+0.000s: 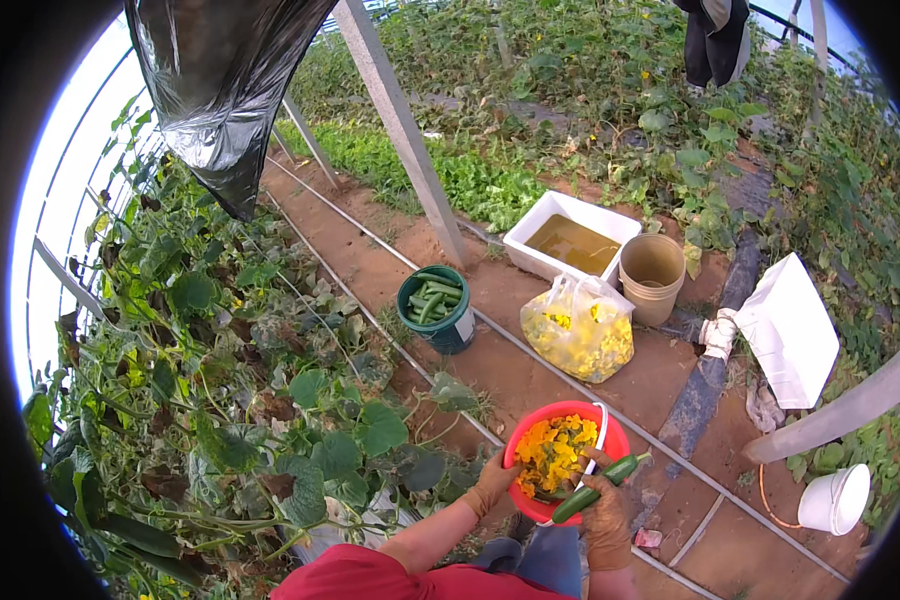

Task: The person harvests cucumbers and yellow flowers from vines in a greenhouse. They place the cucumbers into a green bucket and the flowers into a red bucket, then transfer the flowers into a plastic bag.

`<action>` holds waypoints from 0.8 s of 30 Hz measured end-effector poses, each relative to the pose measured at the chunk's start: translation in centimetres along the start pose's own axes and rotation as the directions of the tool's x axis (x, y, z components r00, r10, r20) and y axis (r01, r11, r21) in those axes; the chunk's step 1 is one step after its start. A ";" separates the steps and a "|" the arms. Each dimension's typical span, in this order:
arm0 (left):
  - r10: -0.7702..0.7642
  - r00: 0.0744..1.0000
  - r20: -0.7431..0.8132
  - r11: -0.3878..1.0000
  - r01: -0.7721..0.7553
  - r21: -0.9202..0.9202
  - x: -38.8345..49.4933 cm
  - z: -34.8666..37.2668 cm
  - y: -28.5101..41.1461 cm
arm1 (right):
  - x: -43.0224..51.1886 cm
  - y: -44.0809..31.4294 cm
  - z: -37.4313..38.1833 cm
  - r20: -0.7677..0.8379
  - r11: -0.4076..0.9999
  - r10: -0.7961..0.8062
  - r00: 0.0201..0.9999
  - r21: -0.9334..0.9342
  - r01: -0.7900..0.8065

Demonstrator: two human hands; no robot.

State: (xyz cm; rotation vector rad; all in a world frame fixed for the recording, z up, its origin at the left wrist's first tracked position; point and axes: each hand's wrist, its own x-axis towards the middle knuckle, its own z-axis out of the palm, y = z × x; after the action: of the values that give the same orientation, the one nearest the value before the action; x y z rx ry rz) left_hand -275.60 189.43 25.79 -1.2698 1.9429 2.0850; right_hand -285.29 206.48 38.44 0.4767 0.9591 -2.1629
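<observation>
In front of my body is a red plastic bucket, heaped with yellow-orange flowers. My left hand, in a brownish glove, grips its rim at the left. A dark green cucumber lies tilted across the bucket's right front side, with my right hand, gloved too, closed around it. The bucket's white handle stands up and passes by the fingers of my right hand; whether they also hold it I cannot tell. The bucket's underside is hidden.
A dark green bucket of cucumbers, a clear plastic bag of yellow flowers, a white tub of brownish water and a beige bucket stand on the soil. Metal rails run along the ground. Vines crowd the left; a concrete post leans nearby.
</observation>
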 end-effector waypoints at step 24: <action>-0.350 0.933 -0.087 0.867 0.357 0.348 -2.3 -2.5 -11.0 | 30.2 3.1 -25.7 -0.619 0.982 0.160 0.769 0.023 -0.186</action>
State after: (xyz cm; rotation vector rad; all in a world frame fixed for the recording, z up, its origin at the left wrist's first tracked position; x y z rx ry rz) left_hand -266.98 190.96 18.29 -1.4311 1.8133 1.4705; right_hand -302.33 210.55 2.76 1.2636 1.2379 -1.8290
